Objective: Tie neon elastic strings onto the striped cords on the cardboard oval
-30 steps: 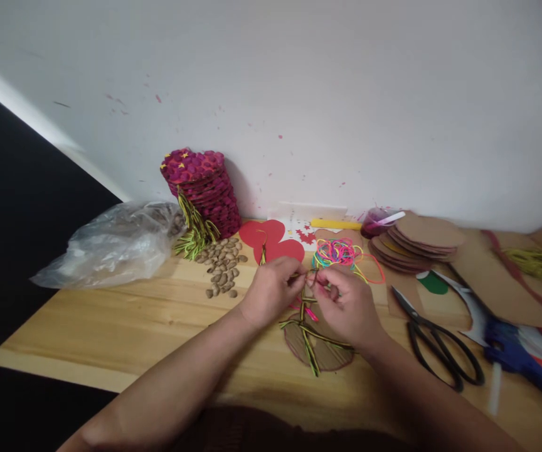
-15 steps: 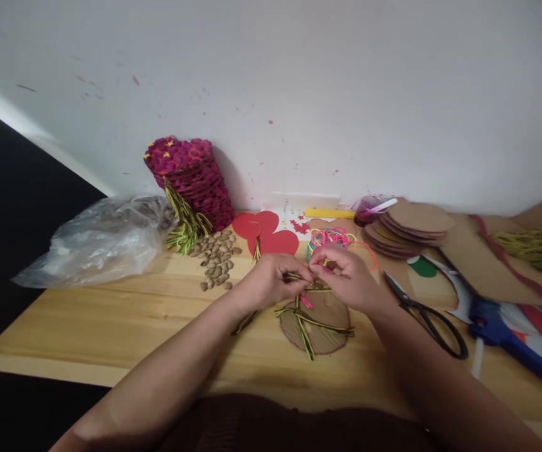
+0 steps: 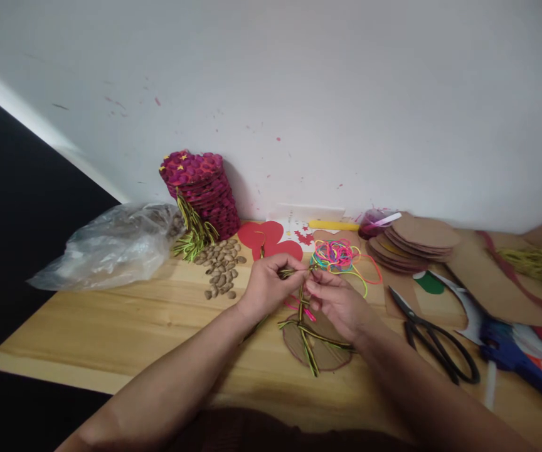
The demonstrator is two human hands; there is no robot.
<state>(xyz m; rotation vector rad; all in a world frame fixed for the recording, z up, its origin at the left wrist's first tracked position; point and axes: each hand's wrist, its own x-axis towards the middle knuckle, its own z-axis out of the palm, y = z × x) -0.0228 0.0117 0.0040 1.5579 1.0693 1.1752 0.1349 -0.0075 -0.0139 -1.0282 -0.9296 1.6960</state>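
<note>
A round cardboard disc [image 3: 320, 351] lies on the wooden table [image 3: 111, 320], wound with green and yellow cords [image 3: 309, 353]. My left hand [image 3: 266, 285] pinches a bundle of these cords just above the disc. My right hand [image 3: 337, 301] is closed on the same cords right beside it, fingers curled. A pink band shows between the two hands. Both forearms reach in from the bottom edge.
Coloured rubber bands [image 3: 339, 254] lie behind my hands. Black scissors [image 3: 435, 342] and a blue tool [image 3: 515, 358] lie right. Stacked cardboard discs [image 3: 416, 242], red hearts [image 3: 268, 238], seeds [image 3: 221, 267], a purple stack [image 3: 202, 188] and a plastic bag [image 3: 106, 245] line the wall.
My right hand has dropped slightly and come closer to the disc, still working the cords with my left. The view shifted a little.
</note>
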